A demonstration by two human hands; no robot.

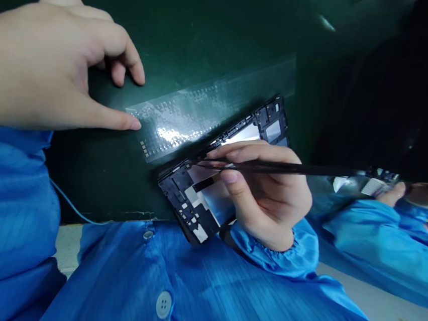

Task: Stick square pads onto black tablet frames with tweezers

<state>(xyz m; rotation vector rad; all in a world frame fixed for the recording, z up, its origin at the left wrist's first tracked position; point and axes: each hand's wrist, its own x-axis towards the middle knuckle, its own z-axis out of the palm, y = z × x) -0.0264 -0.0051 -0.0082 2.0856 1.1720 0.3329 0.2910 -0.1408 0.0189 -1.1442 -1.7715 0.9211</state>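
Nearest is the person's blue jacket [135, 289]. Just beyond it, an opened flat device [210, 196] lies aslant, its near left corner jutting past the edge of the dark green surface [205, 30]. The right hand [270, 195] lies over the device, pinching dark tweezers [275, 167] between thumb and fingers; their tips reach the device's far long side, toward its left end. Whether they grip anything is too small to tell.

Past the device lies a clear sheet [194, 112]. The left hand [72, 68] has its thumb spread from loosely curled fingers, the thumb tip at the sheet's left edge, holding nothing visible.

The work looks partway along: the device's inside is exposed, with white patches [188, 212] and a short black strip [204, 183] in place. A few small pale pieces [143, 148] are on the sheet's left end, seemingly unused; no cover is on the device.

Well off to the right, a co-worker's blue sleeve [379, 230] shows.
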